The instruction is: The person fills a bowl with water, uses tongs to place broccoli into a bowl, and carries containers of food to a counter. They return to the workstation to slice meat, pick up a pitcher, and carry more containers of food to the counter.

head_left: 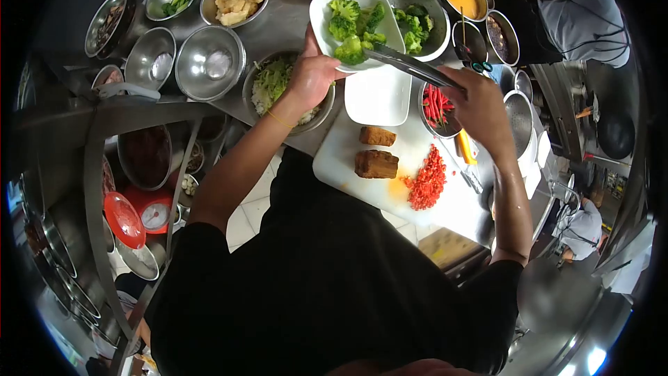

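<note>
Shirt [327, 264]: yours, below white dish [392, 35].
Left hand [313, 78]: clamps dish's left edge.
Right hand [480, 108]: grips tongs [414, 67] slanting left to dish's broccoli [344, 19].

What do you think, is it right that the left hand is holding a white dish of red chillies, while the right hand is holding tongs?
Not quite; the contents are wrong. The head view shows that the white dish in the left hand contains green broccoli. The right hand is indeed holding tongs.
</note>
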`<state>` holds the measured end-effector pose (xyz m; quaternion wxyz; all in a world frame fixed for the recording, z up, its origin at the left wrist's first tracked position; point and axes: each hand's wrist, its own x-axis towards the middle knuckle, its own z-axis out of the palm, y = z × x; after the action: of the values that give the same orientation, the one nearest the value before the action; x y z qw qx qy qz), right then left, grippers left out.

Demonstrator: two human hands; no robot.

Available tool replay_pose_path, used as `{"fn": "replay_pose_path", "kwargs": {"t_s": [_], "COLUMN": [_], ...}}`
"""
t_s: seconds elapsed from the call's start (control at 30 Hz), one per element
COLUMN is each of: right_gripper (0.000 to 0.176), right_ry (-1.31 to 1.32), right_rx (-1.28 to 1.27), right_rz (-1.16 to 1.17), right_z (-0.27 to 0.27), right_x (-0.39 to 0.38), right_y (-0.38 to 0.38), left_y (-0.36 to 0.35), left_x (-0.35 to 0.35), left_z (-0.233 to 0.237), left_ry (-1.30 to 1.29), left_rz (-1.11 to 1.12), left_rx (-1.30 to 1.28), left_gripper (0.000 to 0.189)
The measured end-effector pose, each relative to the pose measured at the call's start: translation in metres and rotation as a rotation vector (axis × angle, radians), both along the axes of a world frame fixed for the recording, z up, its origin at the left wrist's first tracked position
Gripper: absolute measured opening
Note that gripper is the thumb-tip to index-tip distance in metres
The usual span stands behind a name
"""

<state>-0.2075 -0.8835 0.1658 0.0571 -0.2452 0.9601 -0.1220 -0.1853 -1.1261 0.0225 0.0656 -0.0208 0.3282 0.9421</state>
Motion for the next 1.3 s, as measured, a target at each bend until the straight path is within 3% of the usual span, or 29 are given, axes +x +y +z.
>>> {"fn": "replay_pose_path", "kwargs": {"t_s": [0.13, 0.23, 0.47, 0.53, 0.6, 0.73, 0.8, 0.83, 0.97, 1.07, 1.13, 1.17, 1.23, 1.3], "right_gripper": [0.028, 0.029, 0.03, 0.029, 0.026, 0.023, 0.024, 0.024, 0.025, 0.026, 0.03, 0.027, 0.031, 0.03], "right_ry": [0.097, 0.26, 0.25, 0.22, 0.388, 0.206, 0.086, 0.107, 0.153, 0.229, 0.199, 0.069, 0.066, 0.276], "right_rx": [0.0, 0.145, 0.243, 0.162, 0.074, 0.49, 0.593, 0.617, 0.554, 0.329, 0.161, 0.156, -0.163, -0.108], "right_rz": [-0.037, 0.18, 0.221, 0.214, 0.097, -0.16, -0.187, -0.086, -0.216, -0.288, -0.131, -0.272, -0.098, -0.017], "right_z": [0.025, 0.011, 0.024, 0.018, 0.015, -0.015, -0.041, -0.049, -0.057, -0.03, 0.002, 0.021, 0.02, 0.009], "right_x": [-0.001, -0.012, -0.011, -0.029, -0.06, -0.127, -0.156, -0.161, -0.175, -0.158, -0.13, -0.105, -0.062, -0.02], "right_y": [-0.014, -0.031, -0.046, -0.023, 0.003, 0.018, 0.015, 0.011, 0.015, 0.042, 0.055, 0.047, 0.058, 0.056], "left_y": [-0.002, 0.001, -0.004, -0.006, -0.009, -0.015, -0.018, -0.018, -0.02, -0.02, -0.022, -0.023, -0.024, -0.024], "left_x": [0.005, 0.006, 0.014, 0.018, 0.018, 0.017, 0.016, 0.016, 0.018, 0.02, 0.017, 0.015, 0.013, 0.009], "left_z": [-0.001, 0.004, 0.002, 0.001, -0.001, -0.01, -0.008, -0.008, -0.005, -0.004, -0.009, -0.01, -0.009, -0.008], "left_ry": [0.032, 0.04, -0.013, -0.052, -0.096, -0.116, -0.12, -0.121, -0.077, -0.061, -0.054, -0.058, -0.052, -0.044], "left_rz": [-0.01, -0.067, -0.214, -0.232, -0.233, -0.201, -0.231, -0.23, -0.205, -0.135, -0.116, -0.117, -0.109, -0.114], "left_rx": [-0.069, -0.113, -0.159, -0.079, 0.011, 0.06, 0.081, 0.08, 0.002, -0.071, -0.071, -0.055, -0.038, -0.017], "left_gripper": [0.081, 0.083, 0.078, 0.077, 0.076, 0.074, 0.074, 0.074, 0.076, 0.077, 0.076, 0.075, 0.075, 0.075]}}
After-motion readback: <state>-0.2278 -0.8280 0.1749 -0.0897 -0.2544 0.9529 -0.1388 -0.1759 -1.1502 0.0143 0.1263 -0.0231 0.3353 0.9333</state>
